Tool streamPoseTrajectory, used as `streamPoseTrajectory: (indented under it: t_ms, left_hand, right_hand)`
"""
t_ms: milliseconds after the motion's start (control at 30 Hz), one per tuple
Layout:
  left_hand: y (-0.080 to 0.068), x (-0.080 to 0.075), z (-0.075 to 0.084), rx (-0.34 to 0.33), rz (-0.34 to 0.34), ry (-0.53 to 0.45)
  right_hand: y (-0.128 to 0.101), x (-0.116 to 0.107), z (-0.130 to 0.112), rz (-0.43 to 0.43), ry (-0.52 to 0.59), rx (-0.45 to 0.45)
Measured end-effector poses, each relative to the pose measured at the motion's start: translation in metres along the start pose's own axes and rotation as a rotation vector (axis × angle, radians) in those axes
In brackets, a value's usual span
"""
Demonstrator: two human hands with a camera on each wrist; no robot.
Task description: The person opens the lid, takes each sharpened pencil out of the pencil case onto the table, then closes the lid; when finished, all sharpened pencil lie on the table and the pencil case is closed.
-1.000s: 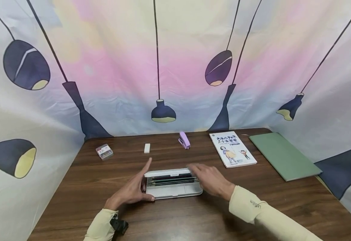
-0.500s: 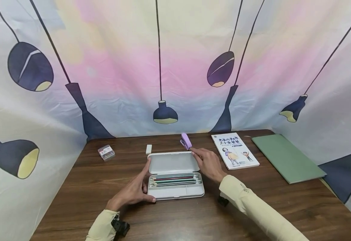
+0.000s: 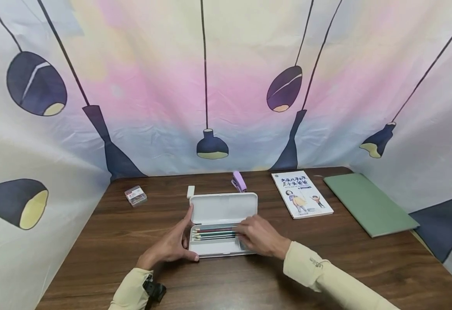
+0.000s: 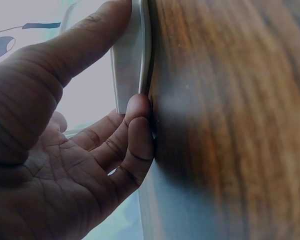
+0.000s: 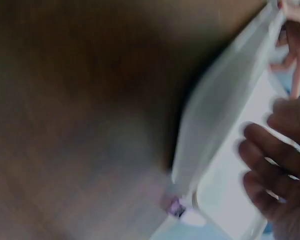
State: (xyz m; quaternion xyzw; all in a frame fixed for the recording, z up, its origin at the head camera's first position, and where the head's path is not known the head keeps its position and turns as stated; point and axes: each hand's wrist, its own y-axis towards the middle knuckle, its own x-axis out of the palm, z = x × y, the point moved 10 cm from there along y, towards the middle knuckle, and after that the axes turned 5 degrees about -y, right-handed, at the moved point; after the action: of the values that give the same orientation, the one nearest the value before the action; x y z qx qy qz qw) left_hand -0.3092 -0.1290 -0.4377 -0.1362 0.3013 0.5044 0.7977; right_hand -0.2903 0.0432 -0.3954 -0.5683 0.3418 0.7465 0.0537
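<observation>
The flat white plastic pencil case [image 3: 222,224] lies open on the brown wooden counter [image 3: 346,258], its lid up, a row of coloured pencils [image 3: 214,234] inside. My left hand [image 3: 169,246] braces the case's left end with straight fingers. My right hand [image 3: 260,237] reaches into its right end, fingers curled at the pencils; whether it grips one I cannot tell.

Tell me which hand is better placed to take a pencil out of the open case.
The right hand: its fingers already reach the pencils in the open pencil case. The left hand is braced against the case's left end, steadying it.
</observation>
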Motion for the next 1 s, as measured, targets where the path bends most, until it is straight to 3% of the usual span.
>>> streamPoseTrajectory:
  t_ms: [67, 167, 367, 600, 833, 1000]
  left_hand:
    - [0.0, -0.001, 0.0, -0.001, 0.006, 0.005]
    - [0.0, -0.003, 0.001, 0.002, 0.009, 0.012]
    - [0.0, -0.002, 0.002, 0.007, -0.002, 0.004]
    - [0.001, 0.0, 0.002, 0.01, 0.006, 0.024]
    - [-0.003, 0.0, 0.002, 0.01, 0.004, 0.022]
    - [-0.003, -0.002, 0.002, 0.012, 0.012, 0.027]
  right_hand:
    - [-0.003, 0.012, -0.007, -0.103, 0.006, -0.002]
    - [-0.004, 0.019, -0.012, -0.153, -0.024, -0.005]
    - [-0.003, 0.02, -0.015, -0.154, -0.039, -0.006]
    - [-0.005, 0.023, -0.003, -0.165, -0.048, 0.086]
    - [-0.007, 0.025, -0.004, -0.17, -0.028, 0.065]
    - [-0.005, 0.025, 0.0, -0.167, -0.011, 0.102]
